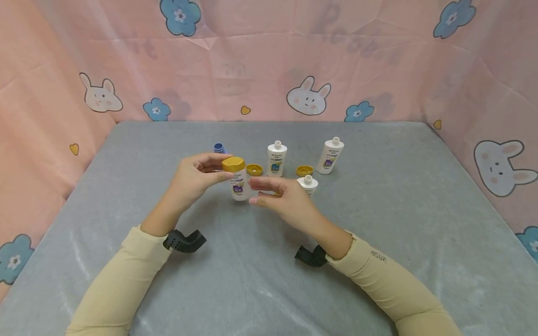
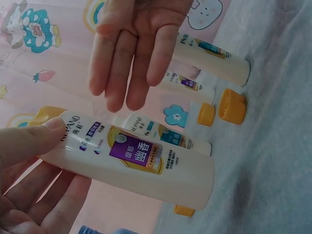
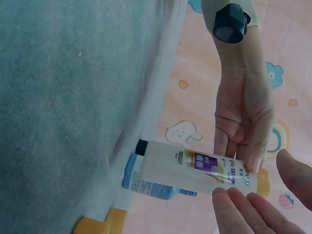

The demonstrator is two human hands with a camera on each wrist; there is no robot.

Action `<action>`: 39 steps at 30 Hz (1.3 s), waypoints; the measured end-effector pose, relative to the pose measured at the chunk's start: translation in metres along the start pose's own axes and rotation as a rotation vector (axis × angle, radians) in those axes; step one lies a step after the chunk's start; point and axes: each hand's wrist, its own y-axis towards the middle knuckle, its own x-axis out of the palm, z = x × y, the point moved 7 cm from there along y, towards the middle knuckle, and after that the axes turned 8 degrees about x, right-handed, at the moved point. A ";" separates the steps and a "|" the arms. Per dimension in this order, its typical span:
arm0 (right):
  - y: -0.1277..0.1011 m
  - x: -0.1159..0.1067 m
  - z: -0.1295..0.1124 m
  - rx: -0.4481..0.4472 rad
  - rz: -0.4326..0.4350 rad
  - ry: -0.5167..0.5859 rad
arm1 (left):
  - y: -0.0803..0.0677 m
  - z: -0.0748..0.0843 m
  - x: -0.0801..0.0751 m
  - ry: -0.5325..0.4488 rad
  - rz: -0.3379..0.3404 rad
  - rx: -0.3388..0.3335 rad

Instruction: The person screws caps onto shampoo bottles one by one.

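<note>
Capped bottle (image 1: 239,184) in left hand (image 1: 194,177), beside right hand (image 1: 280,198).

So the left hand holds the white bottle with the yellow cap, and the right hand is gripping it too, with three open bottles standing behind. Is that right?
Not quite: the right hand has no grip on the bottle. Its fingers are straight and apart from it, as the left wrist view shows. The rest stands: the left hand holds the bottle at its yellow cap, and three open bottles stand behind.
</note>
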 end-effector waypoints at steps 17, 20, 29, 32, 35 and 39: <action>-0.001 0.003 0.000 -0.011 -0.010 -0.011 | 0.004 -0.014 0.009 -0.007 -0.089 -0.043; -0.001 0.003 0.000 -0.005 -0.014 -0.015 | 0.004 -0.015 0.010 0.004 -0.112 -0.031; -0.002 -0.002 -0.004 -0.026 0.011 0.016 | 0.005 -0.011 0.012 0.051 -0.167 -0.010; -0.005 -0.007 -0.009 -0.032 0.038 0.050 | 0.005 -0.010 0.012 0.058 -0.171 -0.020; -0.010 -0.013 -0.015 -0.037 0.053 0.072 | 0.003 -0.008 0.011 0.067 -0.166 -0.033; -0.018 -0.023 -0.023 -0.050 0.076 0.086 | -0.001 -0.002 0.009 0.064 -0.149 -0.048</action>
